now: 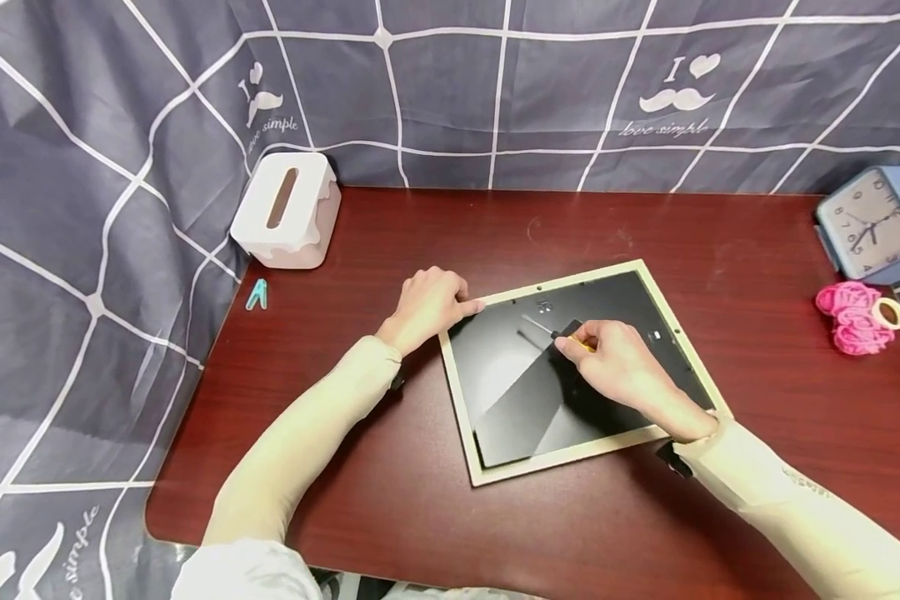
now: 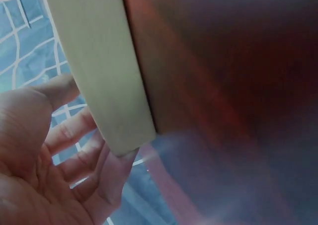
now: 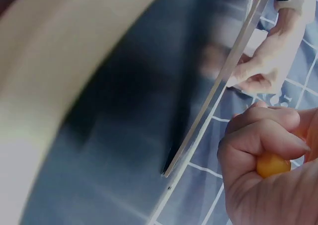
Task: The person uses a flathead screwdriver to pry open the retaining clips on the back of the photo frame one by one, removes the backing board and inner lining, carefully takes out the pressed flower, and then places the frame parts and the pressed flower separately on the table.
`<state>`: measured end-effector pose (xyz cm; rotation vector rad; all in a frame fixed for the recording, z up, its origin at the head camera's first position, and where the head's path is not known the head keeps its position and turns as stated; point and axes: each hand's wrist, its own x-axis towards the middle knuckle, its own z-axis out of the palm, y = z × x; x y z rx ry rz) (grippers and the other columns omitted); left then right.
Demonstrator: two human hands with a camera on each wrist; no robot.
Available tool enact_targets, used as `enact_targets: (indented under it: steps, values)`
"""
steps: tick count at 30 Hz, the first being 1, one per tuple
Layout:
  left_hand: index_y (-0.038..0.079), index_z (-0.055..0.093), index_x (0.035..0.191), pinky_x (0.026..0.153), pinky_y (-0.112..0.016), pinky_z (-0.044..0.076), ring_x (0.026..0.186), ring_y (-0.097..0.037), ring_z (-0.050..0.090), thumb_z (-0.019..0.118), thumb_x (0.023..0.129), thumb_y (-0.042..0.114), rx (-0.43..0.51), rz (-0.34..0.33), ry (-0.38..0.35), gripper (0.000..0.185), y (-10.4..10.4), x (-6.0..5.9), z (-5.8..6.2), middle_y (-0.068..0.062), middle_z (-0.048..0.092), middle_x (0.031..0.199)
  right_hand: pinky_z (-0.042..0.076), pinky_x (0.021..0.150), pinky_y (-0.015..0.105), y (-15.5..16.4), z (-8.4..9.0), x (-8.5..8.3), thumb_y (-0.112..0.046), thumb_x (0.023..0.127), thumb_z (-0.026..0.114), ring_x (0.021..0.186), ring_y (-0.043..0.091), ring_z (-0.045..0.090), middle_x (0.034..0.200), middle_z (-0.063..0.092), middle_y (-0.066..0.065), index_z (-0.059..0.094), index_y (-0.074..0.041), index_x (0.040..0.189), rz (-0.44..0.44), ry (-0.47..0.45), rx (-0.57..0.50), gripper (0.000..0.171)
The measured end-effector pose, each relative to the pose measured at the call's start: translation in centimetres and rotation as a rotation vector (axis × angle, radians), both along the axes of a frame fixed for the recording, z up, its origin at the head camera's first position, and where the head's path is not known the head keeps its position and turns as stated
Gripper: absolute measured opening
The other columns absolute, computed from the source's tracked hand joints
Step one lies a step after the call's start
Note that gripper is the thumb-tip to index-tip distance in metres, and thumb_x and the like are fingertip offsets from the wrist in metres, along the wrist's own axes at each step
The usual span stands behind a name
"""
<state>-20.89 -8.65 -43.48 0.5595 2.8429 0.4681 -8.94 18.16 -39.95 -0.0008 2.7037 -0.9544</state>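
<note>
Head view: dark red table (image 1: 435, 517) (checked cloth (image 1: 82, 208) behind), left hand (image 1: 429, 304) flat, right hand (image 1: 607, 362) gripping screwdriver (image 1: 570, 337).

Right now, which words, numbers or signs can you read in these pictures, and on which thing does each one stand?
"I" with a heart and a moustache sign, then "love simple": on the grey cloth backdrop, printed again at left.
Numerals around the dial of the blue clock: too small to read surely.
Picture frame, tissue box, left hand and right hand: no text.
</note>
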Motion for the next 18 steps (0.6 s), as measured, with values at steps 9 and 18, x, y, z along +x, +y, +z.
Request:
enact_targets:
  steps: [9, 18]
  values:
    - [0.039, 0.077, 0.082, 0.057, -0.039, 0.053, 0.072, -0.022, 0.067, 0.072, 0.099, 0.060, 0.022, -0.036, 0.019, 0.028, -3.3, 1.3, -7.2, 0.012, 0.071, 0.074, 0.040, 0.062, 0.029, -0.1, -2.1, -0.1, -0.035, 0.108, 0.067, 0.072, 0.018, 0.055, 0.074, 0.064, 0.001, 0.075, -0.014, 0.093, 0.081, 0.056, -0.034, 0.027]
    - [0.030, 0.074, 0.084, 0.054, -0.043, 0.053, 0.065, -0.023, 0.062, 0.069, 0.100, 0.041, 0.082, -0.028, 0.005, 0.020, -3.7, 5.9, -7.0, 0.007, 0.059, 0.062, 0.044, 0.067, 0.029, -0.8, -2.9, -0.1, -0.029, 0.108, 0.067, 0.074, 0.016, 0.057, 0.078, 0.066, -0.001, 0.073, -0.010, 0.100, 0.248, 0.046, -0.012, 0.021]
